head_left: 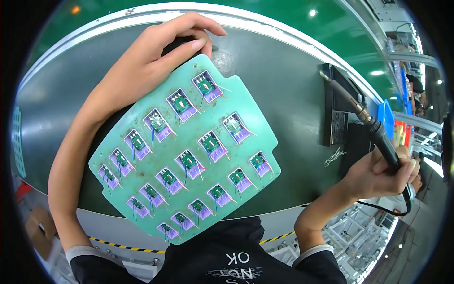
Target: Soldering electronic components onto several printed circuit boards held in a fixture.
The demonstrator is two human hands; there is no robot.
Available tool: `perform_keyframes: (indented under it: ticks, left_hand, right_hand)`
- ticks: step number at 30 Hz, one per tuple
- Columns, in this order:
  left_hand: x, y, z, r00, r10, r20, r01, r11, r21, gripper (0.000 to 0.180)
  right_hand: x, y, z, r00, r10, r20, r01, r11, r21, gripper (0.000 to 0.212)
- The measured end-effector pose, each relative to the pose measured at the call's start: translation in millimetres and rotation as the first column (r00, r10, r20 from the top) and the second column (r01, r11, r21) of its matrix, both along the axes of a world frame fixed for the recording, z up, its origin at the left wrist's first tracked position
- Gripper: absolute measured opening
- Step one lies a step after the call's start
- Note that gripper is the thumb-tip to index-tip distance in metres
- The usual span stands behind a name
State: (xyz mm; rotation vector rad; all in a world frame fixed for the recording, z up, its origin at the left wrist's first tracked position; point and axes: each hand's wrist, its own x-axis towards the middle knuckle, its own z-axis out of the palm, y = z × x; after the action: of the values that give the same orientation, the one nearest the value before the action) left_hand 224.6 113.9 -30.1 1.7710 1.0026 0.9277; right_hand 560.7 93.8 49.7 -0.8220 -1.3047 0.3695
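Note:
A light-green plate point(213, 113) fills the middle of the view, tilted over the dark table. Several purple housings sit in its cutouts, each with a small green circuit board point(180, 104) and thin red, blue and white wires. My left hand point(172, 47) lies at the plate's far corner, its fingers curled around a dark thing mostly hidden beneath it. That forearm runs along the plate's left side. Off to the right, my right hand point(385, 175) grips a soldering iron point(385, 144) by its black handle. The iron's tip points up and left, away from the plate.
A black box-like stand point(336, 123) is at the table's right side, with a loose white wire bundle point(335, 156) near it. Blue and red bins point(386, 117) stand beyond. A pale rail point(279, 32) borders the far edge. The iron's black cable point(385, 210) loops below my right hand.

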Motion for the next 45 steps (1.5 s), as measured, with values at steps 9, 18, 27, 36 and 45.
perform_keyframes:
  ticks: [9, 18, 27, 36, 45]
  left_hand:
    - [1.1, -6.4, 2.5, 0.999, 0.019, 0.034, -0.016, 0.997, -0.076, 0.029]
    - [4.3, 0.4, 11.7, 0.995, 0.097, 0.005, -0.096, 0.986, -0.135, 0.021]
    - [14.2, 57.3, -56.7, 0.476, -0.687, 0.549, 0.278, 0.71, 0.647, 0.02]
    - [2.4, -5.2, 21.5, 0.998, 0.05, -0.045, -0.054, 0.994, -0.091, 0.021]
    - [6.5, 49.1, -48.0, 0.599, -0.639, 0.483, 0.254, 0.723, 0.642, 0.021]
  right_hand:
    - [9.0, -10.7, -9.1, 0.994, 0.074, 0.082, -0.07, 0.996, -0.05, 0.022]
    - [18.3, -5.8, -13.5, 0.987, 0.103, 0.124, -0.102, 0.995, -0.011, 0.024]
    - [15.9, -12.5, -19.8, 0.881, 0.469, -0.063, -0.468, 0.883, 0.031, 0.029]
    - [-43.0, -38.7, -14.6, 0.857, 0.44, 0.269, -0.438, 0.896, -0.072, 0.022]
    - [-48.6, -35.5, -21.3, 0.849, 0.45, 0.279, -0.454, 0.89, -0.054, 0.021]
